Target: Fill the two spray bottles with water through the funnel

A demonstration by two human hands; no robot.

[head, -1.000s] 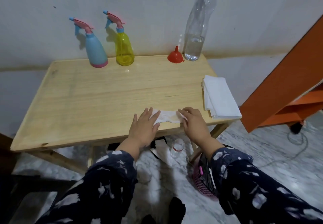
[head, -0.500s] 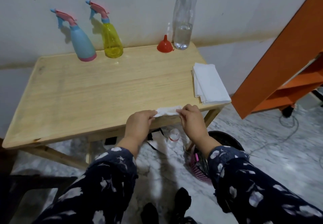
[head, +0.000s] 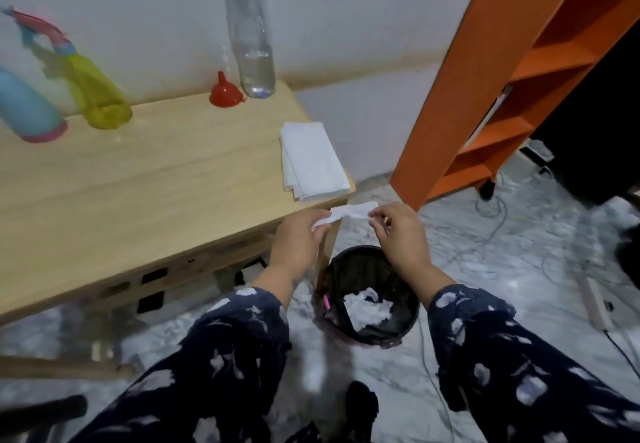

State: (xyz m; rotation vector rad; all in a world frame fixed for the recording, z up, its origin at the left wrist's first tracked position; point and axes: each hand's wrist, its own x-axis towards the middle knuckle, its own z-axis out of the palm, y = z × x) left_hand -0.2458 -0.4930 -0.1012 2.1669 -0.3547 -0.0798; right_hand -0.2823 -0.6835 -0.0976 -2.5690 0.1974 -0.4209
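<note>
- Blue plastic first: the blue spray bottle is parked at the far left of the wooden table, cut off by the frame edge, pink base down. Whether it's filled can't be told.
- Just right of it the yellow spray bottle is stood by the wall, pink-and-blue trigger head still screwed on, so no filling looks to be started on that one.
- Further right the red funnel is set mouth-down, touching or just beside the clear water bottle, which is only partly full.
- A folded white cloth is laid at the table's right edge.
- The crumpled tissue is pinched at one end by the left hand, fingers curled round it, just off the table corner.
- The other end is pinched by the right hand, thumb and fingertips closed on it.
- Below, the black wastebasket is sat on the floor with white paper already inside.
- Judgement: the tissue is probably being binned. It's best balled up and let go straight above the basket's mouth, so nothing is left on the floor, then the trigger heads can be unscrewed.
</note>
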